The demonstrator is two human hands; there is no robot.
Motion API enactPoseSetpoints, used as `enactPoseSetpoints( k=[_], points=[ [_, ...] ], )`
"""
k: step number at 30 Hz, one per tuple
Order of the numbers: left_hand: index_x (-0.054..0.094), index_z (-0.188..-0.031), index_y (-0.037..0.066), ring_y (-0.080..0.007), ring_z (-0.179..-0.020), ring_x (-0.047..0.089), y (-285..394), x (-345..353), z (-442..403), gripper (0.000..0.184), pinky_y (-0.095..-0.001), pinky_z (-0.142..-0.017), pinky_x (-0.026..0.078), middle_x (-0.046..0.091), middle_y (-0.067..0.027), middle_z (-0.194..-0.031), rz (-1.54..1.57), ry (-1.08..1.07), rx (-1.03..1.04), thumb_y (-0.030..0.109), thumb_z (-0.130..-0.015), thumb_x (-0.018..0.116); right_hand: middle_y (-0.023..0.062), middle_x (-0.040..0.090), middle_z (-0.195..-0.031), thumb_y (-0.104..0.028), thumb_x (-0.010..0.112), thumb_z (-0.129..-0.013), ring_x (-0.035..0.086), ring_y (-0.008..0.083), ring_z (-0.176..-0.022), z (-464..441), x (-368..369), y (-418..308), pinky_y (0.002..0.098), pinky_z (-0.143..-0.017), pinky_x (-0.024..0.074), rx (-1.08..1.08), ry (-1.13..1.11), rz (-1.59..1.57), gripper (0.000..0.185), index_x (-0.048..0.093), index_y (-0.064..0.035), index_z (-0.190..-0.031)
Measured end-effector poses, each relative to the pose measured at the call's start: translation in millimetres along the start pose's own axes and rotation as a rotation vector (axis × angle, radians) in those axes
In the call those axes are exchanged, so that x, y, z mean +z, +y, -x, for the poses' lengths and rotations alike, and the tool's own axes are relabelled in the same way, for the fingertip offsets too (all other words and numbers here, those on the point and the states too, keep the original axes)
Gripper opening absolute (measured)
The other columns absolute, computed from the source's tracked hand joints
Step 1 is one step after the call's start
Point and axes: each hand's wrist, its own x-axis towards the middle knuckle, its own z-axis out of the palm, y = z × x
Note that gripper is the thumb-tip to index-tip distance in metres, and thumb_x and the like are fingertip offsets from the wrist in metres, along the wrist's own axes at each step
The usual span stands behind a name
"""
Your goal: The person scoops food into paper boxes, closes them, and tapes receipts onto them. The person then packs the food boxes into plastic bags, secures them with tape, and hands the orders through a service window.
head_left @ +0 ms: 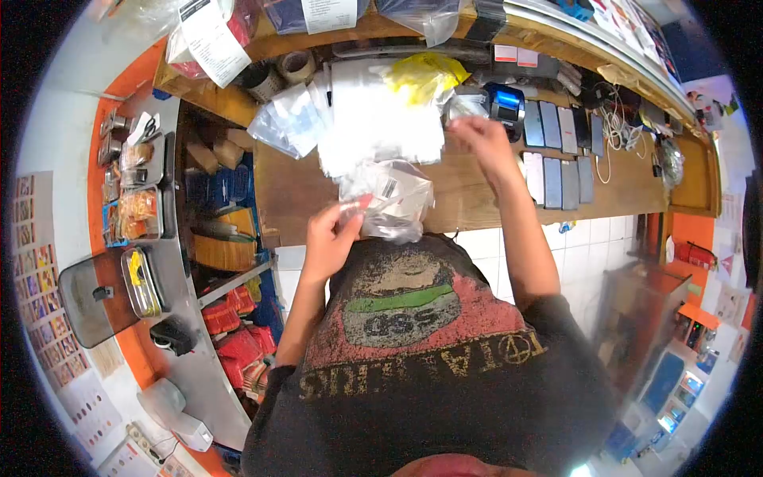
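Note:
My left hand [335, 238] pinches the left edge of a clear plastic bag [389, 199] with a white labelled item inside, at the front edge of the wooden counter [469, 191]. Higher up and to the right, my right hand [481, 143] is raised over the counter, its fingers bent and slightly blurred; whether it holds anything is unclear. Close to its fingertips lies a small clear packet [467, 105], beside a black device with a blue screen [507, 101]. Behind the bag spreads a stack of white sheets [381, 119], with a yellow plastic bag [425, 78] on top.
Several phones [550, 125] lie in rows at the right, near tangled white cables [624, 131]. Clear plastic bags [290, 119] and tape rolls [296, 67] sit at the back left. A wooden shelf [358, 43] overhangs the counter's back.

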Motion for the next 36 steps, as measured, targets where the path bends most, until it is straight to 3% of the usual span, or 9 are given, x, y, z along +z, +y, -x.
enactPoseSetpoints(
  k=[3, 11, 13, 16, 19, 23, 27, 31, 36],
  points=[
    [0.064, -0.114, 0.001, -0.0088, -0.087, 0.062, -3.9, 0.2, 14.3, 0.024, -0.0225, -0.062, 0.051, 0.067, -0.0096, -0.114, 0.133, 0.018, -0.018, 0.011, -0.093, 0.058, 0.0118, 0.071, -0.092, -0.017, 0.069, -0.081, 0.068, 0.0246, -0.086, -95.5, -1.3, 51.4, 0.0294, -0.078, 0.0505, -0.167, 0.368, 0.232, 0.026, 0.071, -0.0055, -0.104],
    [0.068, -0.110, 0.006, -0.0030, -0.064, 0.052, -1.0, -13.1, 6.1, 0.021, -0.0203, -0.056, 0.046, 0.070, -0.0028, -0.099, 0.110, 0.198, -0.030, 0.011, -0.092, 0.059, 0.0137, 0.052, -0.136, -0.062, 0.065, -0.071, 0.049, 0.0340, -0.124, -249.0, 11.1, 96.7, 0.0607, -0.098, 0.0348, 0.057, 0.132, 1.187, 0.073, 0.054, -0.0257, -0.132],
    [0.067, -0.109, 0.004, -0.0085, -0.086, 0.062, -2.4, -16.4, 3.7, 0.021, -0.0228, -0.064, 0.050, 0.069, -0.0064, -0.109, 0.119, 0.197, -0.077, 0.014, -0.093, 0.057, 0.0100, 0.059, -0.129, -0.064, 0.059, -0.075, 0.053, 0.0324, -0.120, -302.7, 0.5, 155.4, 0.0609, -0.096, 0.0364, -0.141, 0.226, 1.175, 0.063, 0.060, -0.0273, -0.126],
    [0.068, -0.108, 0.005, -0.0066, -0.078, 0.060, -7.7, -13.5, 0.7, 0.020, -0.0223, -0.061, 0.049, 0.070, -0.0036, -0.101, 0.220, 0.250, -0.118, 0.014, -0.094, 0.057, 0.0147, 0.069, -0.103, -0.049, 0.059, -0.086, 0.065, 0.0279, -0.098, -275.1, -18.6, 126.3, 0.0381, -0.086, 0.0483, -0.160, 0.048, 0.780, 0.046, 0.069, -0.0095, -0.108],
    [0.069, -0.106, 0.005, -0.0049, -0.069, 0.056, -5.4, -12.2, -9.0, 0.019, -0.0219, -0.061, 0.049, 0.070, -0.0024, -0.098, 0.187, 0.205, -0.156, 0.014, -0.094, 0.057, 0.0183, 0.069, -0.091, -0.039, 0.060, -0.088, 0.068, 0.0289, -0.087, -242.5, -47.3, 110.5, 0.0341, -0.077, 0.0499, -0.411, 0.013, 0.888, 0.037, 0.070, -0.0062, -0.102],
    [0.069, -0.107, 0.006, -0.0036, -0.061, 0.051, -1.9, -11.9, -21.1, 0.019, -0.0210, -0.057, 0.045, 0.065, 0.0017, -0.083, 0.117, 0.115, -0.121, 0.012, -0.093, 0.057, 0.0226, 0.065, -0.077, -0.027, 0.058, -0.088, 0.066, 0.0294, -0.073, -197.5, -64.9, 85.3, 0.0375, -0.070, 0.0488, -0.160, 0.156, 0.730, 0.027, 0.070, -0.0032, -0.096],
    [0.069, -0.108, 0.007, -0.0032, -0.061, 0.050, 3.9, -7.8, -25.2, 0.020, -0.0200, -0.056, 0.042, 0.062, 0.0033, -0.079, 0.066, 0.094, -0.159, 0.012, -0.092, 0.058, 0.0108, 0.070, -0.083, -0.015, 0.054, -0.091, 0.063, 0.0151, -0.070, -144.0, -60.3, 56.2, 0.0305, -0.063, 0.0474, -0.412, 0.350, 0.485, 0.025, 0.070, -0.0025, -0.106],
    [0.066, -0.110, 0.000, -0.0105, -0.075, 0.059, -0.2, -4.5, -25.9, 0.023, -0.0250, -0.067, 0.047, 0.068, -0.0076, -0.098, 0.010, 0.210, 0.022, 0.008, -0.090, 0.059, 0.0011, 0.068, -0.085, -0.002, 0.051, -0.089, 0.055, 0.0063, -0.073, -51.2, -15.1, -13.6, 0.0228, -0.067, 0.0435, -0.132, 0.177, -0.153, 0.025, 0.071, -0.0031, -0.103],
    [0.061, -0.123, 0.001, -0.0080, -0.089, 0.056, -14.6, -17.3, -27.0, 0.033, -0.0224, -0.069, 0.046, 0.065, -0.0064, -0.115, -0.133, 0.246, 0.031, 0.006, -0.091, 0.053, 0.0139, 0.068, -0.093, 0.006, 0.049, -0.080, 0.065, 0.0257, -0.087, 49.3, 113.5, -48.4, 0.0327, -0.081, 0.0502, -0.393, -0.434, -0.118, 0.021, 0.066, 0.0042, -0.092]
  ],
)
